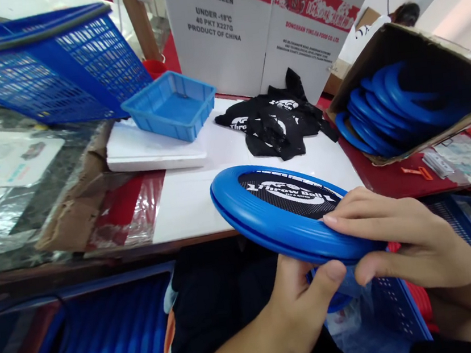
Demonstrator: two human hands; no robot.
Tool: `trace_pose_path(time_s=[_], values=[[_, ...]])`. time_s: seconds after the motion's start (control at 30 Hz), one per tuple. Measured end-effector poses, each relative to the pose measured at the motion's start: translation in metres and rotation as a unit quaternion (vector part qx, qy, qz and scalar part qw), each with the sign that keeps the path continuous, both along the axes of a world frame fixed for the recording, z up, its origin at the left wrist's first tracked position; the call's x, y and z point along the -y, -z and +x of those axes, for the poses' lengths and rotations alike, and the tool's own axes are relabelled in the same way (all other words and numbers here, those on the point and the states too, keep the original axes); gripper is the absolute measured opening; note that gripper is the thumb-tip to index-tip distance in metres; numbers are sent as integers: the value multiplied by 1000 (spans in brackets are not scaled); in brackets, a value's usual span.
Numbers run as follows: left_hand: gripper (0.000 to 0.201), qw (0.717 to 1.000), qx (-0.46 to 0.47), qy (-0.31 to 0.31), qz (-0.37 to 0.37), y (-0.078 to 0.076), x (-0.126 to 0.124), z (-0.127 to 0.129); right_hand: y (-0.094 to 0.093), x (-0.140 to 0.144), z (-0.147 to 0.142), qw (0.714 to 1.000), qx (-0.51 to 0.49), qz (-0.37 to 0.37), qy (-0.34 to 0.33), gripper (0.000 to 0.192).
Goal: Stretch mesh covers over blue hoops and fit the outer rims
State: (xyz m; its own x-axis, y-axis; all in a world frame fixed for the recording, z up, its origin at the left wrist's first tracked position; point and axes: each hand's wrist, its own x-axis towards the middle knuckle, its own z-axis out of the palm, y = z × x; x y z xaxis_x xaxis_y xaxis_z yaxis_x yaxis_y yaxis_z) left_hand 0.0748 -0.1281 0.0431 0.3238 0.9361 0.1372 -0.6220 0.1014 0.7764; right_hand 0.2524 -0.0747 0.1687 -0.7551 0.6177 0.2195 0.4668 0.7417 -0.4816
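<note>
Both hands grip the blue plastic ring with a black printed mesh centre (280,231) over the table's near edge, the right hand (414,234) pinching its rim at four o'clock, the left hand (298,306) at five. The step looks like pressing the rim together; a dark seam from nine to seven o'clock, perhaps an open gap, calls for even squeezing there.

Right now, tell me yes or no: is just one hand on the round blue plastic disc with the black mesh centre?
No, the left hand supports the blue disc from below while the right hand grips its rim.
</note>
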Motion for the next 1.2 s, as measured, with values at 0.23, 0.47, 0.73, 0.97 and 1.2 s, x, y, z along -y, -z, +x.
trace_pose_path(time_s=[0.23, 0.47, 0.73, 0.97, 1.2], values=[[45, 1000, 12, 2, 3, -4, -3, 0, 2, 11, 1, 999, 39, 29, 24, 58], [43, 998, 59, 14, -26, -8, -6, 2, 2, 19, 1, 996, 68, 46, 44, 56], [41, 993, 104, 42, -43, -14, -9, 0, 4, 17, 4, 996, 70, 43, 42, 56], [40, 990, 125, 46, -54, -13, -10, 0, 7, 21, 7, 995, 76, 48, 48, 58], [39, 989, 130, 50, -54, -13, -7, 0, 16, 17, 10, 995, 69, 61, 42, 55]])
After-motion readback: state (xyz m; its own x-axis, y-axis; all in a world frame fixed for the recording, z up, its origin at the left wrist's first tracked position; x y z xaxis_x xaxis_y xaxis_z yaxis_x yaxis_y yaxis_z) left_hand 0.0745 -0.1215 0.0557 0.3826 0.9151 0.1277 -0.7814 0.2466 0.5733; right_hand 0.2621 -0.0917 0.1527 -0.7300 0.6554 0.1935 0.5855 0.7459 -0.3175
